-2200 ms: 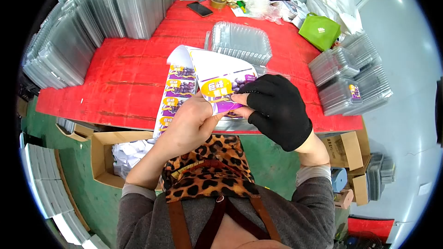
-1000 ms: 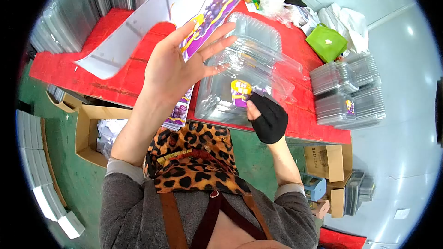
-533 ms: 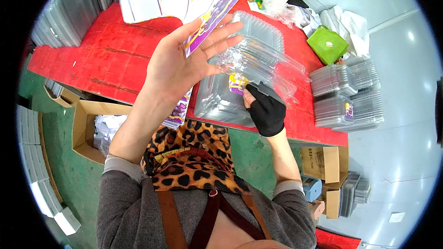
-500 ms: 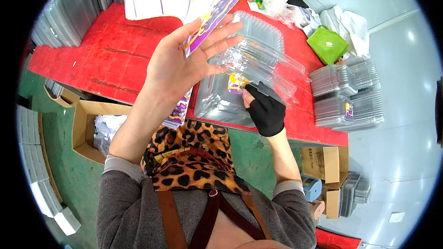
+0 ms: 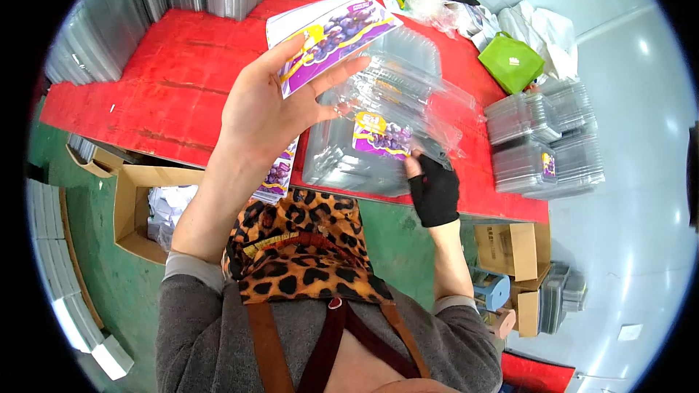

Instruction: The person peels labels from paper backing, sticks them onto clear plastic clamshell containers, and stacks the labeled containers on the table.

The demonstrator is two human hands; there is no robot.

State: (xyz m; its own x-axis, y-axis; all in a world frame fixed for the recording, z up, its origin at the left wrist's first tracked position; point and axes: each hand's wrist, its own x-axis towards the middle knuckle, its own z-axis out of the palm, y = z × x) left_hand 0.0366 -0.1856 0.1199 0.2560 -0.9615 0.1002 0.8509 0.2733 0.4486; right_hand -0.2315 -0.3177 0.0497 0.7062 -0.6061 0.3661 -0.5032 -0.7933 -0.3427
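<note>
Left hand [image 5: 266, 105], fingers splayed, holds the grape label sheet [image 5: 338, 38]! Gloved right hand [image 5: 435, 191] half-curled, thumb at the sticker [image 5: 381, 136]'s edge; can't tell if it's gripping.

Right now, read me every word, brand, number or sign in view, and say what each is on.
"巨峰", probably: white characters on the grape sticker on the clear container.
Too small or blurred to read:
Print on the label sheet in the left hand.
Dark print on the cardboard box at right.
White mark on the green bag.
Small sticker on the stacked containers.
</note>
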